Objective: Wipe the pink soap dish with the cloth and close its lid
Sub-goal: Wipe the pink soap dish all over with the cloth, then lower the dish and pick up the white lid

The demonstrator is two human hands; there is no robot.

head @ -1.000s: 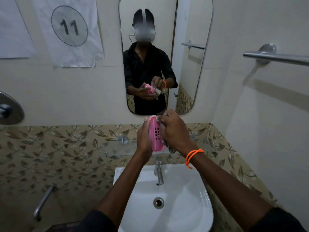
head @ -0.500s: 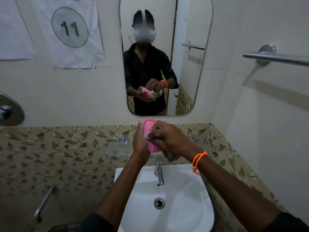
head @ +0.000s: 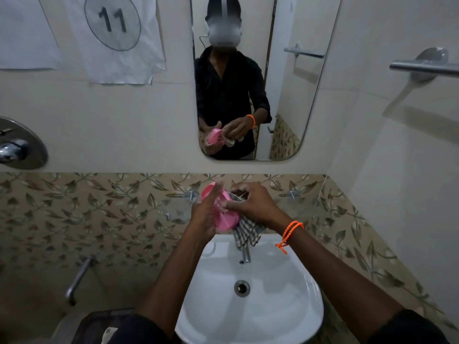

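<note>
The left hand is wrapped round the pink soap dish, w/ the thumb laid over its upper rim and the fingers behind it; the dish is held centre frame, tilted, in the air above the tap and the back of the white basin. The right hand is curled on the checked cloth, and its fingertips are pressed w/ the cloth against the slotted face of the dish; the rest of the cloth hangs loose below the hand, just over the tap. An orange bead band is worn on the right wrist.

Wiping is judged to be in progress; whether the lid is open or shut cannot be told from here, as the hinge side is hidden by the hands.

Risks, approx. in order:
- The dish is gripped by one hand only, over a hard basin. If the wipe is pushed too hard toward the left palm's open side, the dish could be levered out and dropped.
- The dangling cloth end could be caught on the tap spout, and the stroke jerked.
- If the lid is snapped shut w/ cloth threads inside, a fold could be trapped in the seam.

Further out: a mirror is fixed upper centre, and the same grip is reflected in it. A paper sheet marked 11 is taped upper left, a chrome mixer sits at the left edge, and a towel rail upper right. Leaf-pattern tiles run across mid-frame.
</note>
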